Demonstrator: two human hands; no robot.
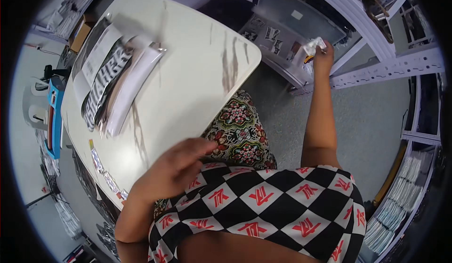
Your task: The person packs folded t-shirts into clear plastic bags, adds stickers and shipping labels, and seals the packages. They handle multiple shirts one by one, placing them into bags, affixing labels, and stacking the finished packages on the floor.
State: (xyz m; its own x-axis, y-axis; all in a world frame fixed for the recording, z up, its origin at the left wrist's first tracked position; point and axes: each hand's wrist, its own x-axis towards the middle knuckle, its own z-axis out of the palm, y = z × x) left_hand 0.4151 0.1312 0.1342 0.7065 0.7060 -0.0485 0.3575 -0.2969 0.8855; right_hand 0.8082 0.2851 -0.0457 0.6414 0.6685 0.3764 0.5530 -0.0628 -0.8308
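My right hand (324, 58) reaches out to the far right, its fingers closed on a small clear plastic packet (314, 46) with white and some yellow and dark colour on it. Just below and beside it is a shallow bin (282, 58) with black-and-white printed pieces inside. A translucent grey lid (301, 15) leans up behind the bin. Close to my body, my left hand (174, 171) hovers by the near edge of the white marbled table (188, 74). Its fingers are stretched out, slightly blurred, and nothing shows in them.
Folded garments in clear plastic (110, 74) lie on the table's left half. Small shiny packets (103, 171) line its near left edge. A blue device (55, 117) stands beyond the left edge. Purple metal shelving (386, 72) rises at right, with stacked packages (400, 197) lower down.
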